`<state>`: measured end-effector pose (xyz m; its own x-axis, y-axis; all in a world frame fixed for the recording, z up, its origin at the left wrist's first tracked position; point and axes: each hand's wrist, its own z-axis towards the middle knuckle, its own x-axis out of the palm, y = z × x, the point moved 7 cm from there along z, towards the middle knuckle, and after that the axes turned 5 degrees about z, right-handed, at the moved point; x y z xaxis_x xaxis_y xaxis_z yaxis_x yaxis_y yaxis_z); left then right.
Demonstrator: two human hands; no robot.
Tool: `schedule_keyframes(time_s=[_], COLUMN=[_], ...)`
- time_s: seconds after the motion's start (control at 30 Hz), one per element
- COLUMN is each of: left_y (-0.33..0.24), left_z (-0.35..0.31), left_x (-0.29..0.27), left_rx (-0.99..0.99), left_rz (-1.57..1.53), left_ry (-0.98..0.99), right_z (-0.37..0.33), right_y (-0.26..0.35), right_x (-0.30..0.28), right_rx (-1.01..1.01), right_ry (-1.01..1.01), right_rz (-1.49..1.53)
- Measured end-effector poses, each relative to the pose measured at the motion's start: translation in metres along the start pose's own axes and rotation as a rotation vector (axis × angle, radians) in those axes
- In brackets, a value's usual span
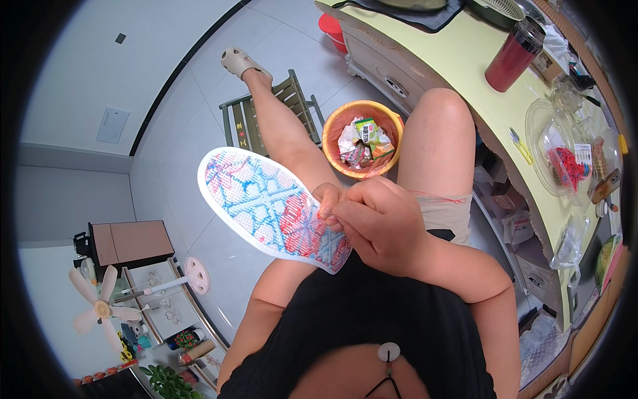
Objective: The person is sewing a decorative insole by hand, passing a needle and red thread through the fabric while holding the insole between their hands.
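A white-rimmed shoe insole (266, 203), cross-stitched in red, blue and pink, is tilted up over my lap. My left hand (327, 197) grips its edge, with the thumb side showing and the other fingers mostly hidden behind it. Close against it, my right hand (385, 223) is closed in a pinch at the insole's red stitches. A thin needle (325, 214) shows faintly at the fingertips, most of it covered. Red thread (442, 199) trails from behind my right hand across my right thigh.
An orange bin (327, 136) with wrappers stands between my legs, by a slatted stool (292, 106). On the table at right are a red flask (508, 60), yellow snips (522, 146) and a plastic tray (541, 126) with red thread. A fan (101, 308) stands at left.
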<state>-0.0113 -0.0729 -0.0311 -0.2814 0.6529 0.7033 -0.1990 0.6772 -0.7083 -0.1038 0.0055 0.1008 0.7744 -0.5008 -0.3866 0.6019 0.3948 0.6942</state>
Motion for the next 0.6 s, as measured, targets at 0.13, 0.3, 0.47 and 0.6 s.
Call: schedule_keyframes(time_s=[0.13,0.3,0.47,0.6], left_y=[0.000,-0.001,-0.002,0.005], left_z=[0.000,0.000,-0.002,-0.003], left_x=[0.000,0.001,0.004,-0.006], left_rx=[-0.001,0.007,0.045,0.007], left_rz=[0.005,0.010,0.107,0.047], left_ry=[-0.008,-0.029,-0.082,-0.134], right_z=[-0.001,-0.001,-0.001,0.000], right_y=[0.000,0.001,0.000,0.002], right_x=[0.000,-0.003,-0.003,-0.005], right_rx=[0.005,0.002,0.003,-0.002], right_ry=[0.008,-0.050,-0.045,-0.048], right_rz=[-0.005,-0.020,-0.031,-0.046])
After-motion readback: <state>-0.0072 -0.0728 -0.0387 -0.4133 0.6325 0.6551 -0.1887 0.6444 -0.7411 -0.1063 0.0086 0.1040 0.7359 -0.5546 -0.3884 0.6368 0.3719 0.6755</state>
